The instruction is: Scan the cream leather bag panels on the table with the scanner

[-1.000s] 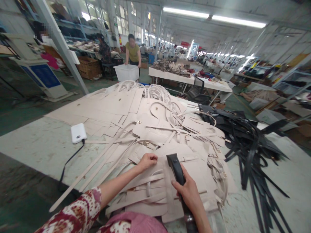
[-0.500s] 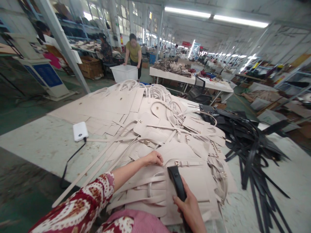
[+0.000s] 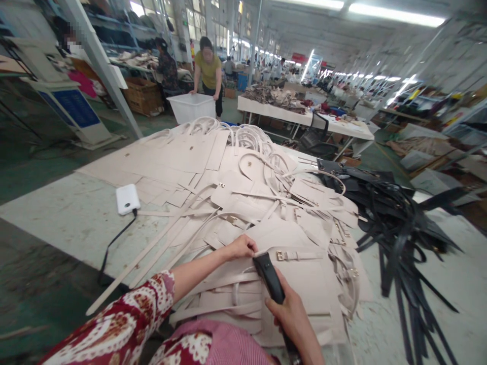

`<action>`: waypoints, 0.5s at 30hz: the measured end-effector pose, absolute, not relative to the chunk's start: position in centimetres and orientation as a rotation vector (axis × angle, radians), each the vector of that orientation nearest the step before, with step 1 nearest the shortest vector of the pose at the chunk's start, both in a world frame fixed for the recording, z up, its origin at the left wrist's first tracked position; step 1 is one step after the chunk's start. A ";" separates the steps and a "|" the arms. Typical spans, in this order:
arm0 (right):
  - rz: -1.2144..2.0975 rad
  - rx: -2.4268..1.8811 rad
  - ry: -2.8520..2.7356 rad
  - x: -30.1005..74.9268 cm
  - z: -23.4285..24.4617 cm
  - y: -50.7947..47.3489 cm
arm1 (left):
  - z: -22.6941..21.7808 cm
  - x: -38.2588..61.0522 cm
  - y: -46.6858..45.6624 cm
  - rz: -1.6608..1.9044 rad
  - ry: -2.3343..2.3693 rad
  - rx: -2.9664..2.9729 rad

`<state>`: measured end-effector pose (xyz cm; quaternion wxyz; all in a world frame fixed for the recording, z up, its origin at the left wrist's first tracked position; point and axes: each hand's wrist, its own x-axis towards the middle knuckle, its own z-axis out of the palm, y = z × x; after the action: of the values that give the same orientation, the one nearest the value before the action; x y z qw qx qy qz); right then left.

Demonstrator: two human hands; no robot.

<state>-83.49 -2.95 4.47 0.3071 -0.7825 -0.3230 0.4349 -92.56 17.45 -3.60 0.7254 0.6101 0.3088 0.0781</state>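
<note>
My left hand (image 3: 240, 247) pinches the end of a cream strap with a gold buckle (image 3: 292, 255) lying on a cream leather panel (image 3: 300, 284). My right hand (image 3: 291, 317) grips a black handheld tool (image 3: 269, 278), its tip close to the left hand's fingers at the strap's end. Both hands rest over a heap of cream leather pieces and straps (image 3: 243, 203) on the worktable (image 3: 64, 223). My left sleeve is red with a white pattern.
A white power bank (image 3: 127, 198) with a black cable lies at the left of the table. Black straps (image 3: 395, 228) are heaped at the right. Beyond the table a person in a yellow shirt (image 3: 208, 71) bends over a white tub (image 3: 192, 107); more tables stand behind.
The tool's tip has drawn back and left toward my left hand. My left hand has shifted onto the buckled strap's end. The view has tilted down slightly.
</note>
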 end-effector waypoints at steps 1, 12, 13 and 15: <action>1.151 -2.075 -0.842 -83.3 4.3 -2.9 | -3.7 -92.6 17.5 0.184 0.683 1.347; 1.111 -2.004 -0.808 -83.5 5.9 -3.0 | -4.0 -92.5 17.1 0.235 0.708 1.346; 1.117 -2.015 -0.804 -83.6 5.8 -2.9 | -3.9 -92.5 17.0 0.237 0.708 1.340; 1.087 -2.039 -0.795 -83.5 5.4 -2.6 | -3.8 -92.7 16.8 0.240 0.702 1.319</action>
<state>-83.54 -2.62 5.37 0.3420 -0.7842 -0.3056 0.4180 -92.65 16.76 -3.77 0.7272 0.5983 0.3183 0.1087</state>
